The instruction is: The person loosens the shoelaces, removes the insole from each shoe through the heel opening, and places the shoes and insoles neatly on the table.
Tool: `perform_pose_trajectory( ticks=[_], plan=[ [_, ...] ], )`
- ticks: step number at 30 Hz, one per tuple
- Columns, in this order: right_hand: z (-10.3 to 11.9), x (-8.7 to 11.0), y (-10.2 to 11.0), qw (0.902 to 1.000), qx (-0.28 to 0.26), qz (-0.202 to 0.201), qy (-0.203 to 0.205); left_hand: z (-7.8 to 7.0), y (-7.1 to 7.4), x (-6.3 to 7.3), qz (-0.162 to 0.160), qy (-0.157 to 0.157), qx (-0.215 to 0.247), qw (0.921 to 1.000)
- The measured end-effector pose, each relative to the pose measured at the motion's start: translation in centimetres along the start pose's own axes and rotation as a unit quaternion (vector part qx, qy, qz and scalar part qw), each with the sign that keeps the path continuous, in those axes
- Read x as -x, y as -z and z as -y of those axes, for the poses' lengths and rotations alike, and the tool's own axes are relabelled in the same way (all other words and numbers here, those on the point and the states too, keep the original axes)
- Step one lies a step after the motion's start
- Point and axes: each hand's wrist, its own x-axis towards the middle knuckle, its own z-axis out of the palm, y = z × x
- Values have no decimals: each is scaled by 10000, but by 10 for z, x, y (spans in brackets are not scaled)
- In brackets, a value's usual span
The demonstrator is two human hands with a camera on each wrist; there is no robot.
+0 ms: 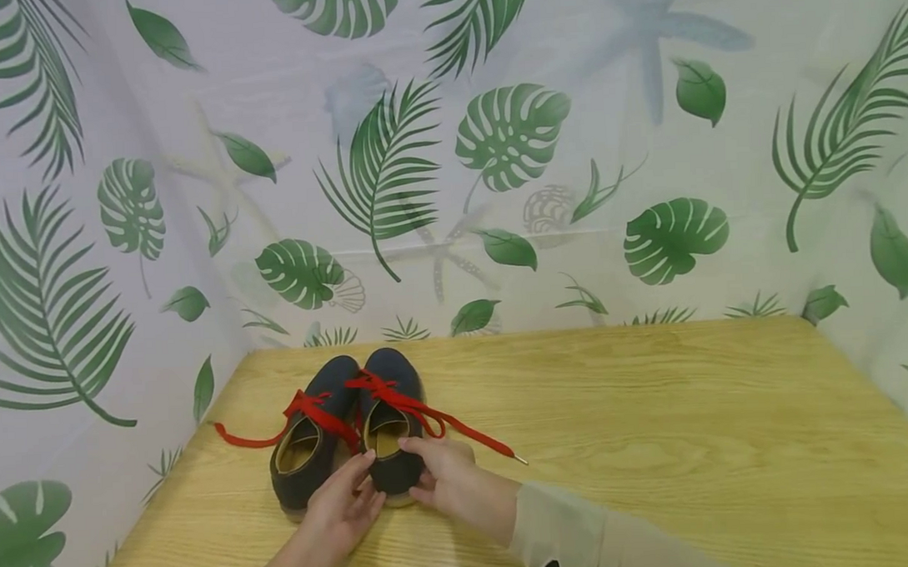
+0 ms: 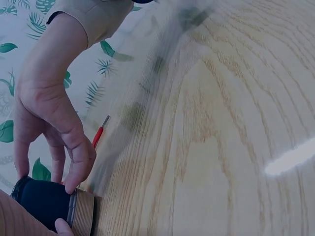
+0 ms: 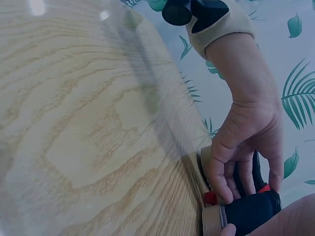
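Note:
A pair of dark navy shoes with red laces stands side by side on the wooden table, toes pointing away. Both hands are at the heel of the right-hand shoe (image 1: pixel 395 477). From its left side my left hand (image 1: pixel 345 508) grips it, thumb at the collar and fingers low by the sole. My right hand (image 1: pixel 453 479) holds the opposite side the same way, thumb on the collar's edge. The left-hand shoe (image 1: pixel 292 485) stands just beside my left hand. In the left wrist view the heel (image 2: pixel 44 201) shows a tan ridged sole.
One red lace (image 1: pixel 478 437) trails rightward across the table (image 1: pixel 654 427), its metal tip resting on the wood. Another lace (image 1: pixel 249 441) reaches the table's left edge. Leaf-printed white cloth (image 1: pixel 434 151) walls the back and both sides.

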Motion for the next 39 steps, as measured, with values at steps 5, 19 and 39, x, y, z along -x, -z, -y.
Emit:
perform_pose_trajectory(
  ticks=[5, 19, 39],
  plan=[
    [1, 2, 7, 9997, 66, -142, 197, 4, -7, 3, 93, 29, -12, 10000],
    [9, -1, 36, 9987, 461, 204, 78, 17, -17, 7, 564, 539, -124, 9969],
    [18, 6, 54, 9962, 789, 348, 88, 28, -30, 17, 699, 1043, 311, 9916]
  ],
)
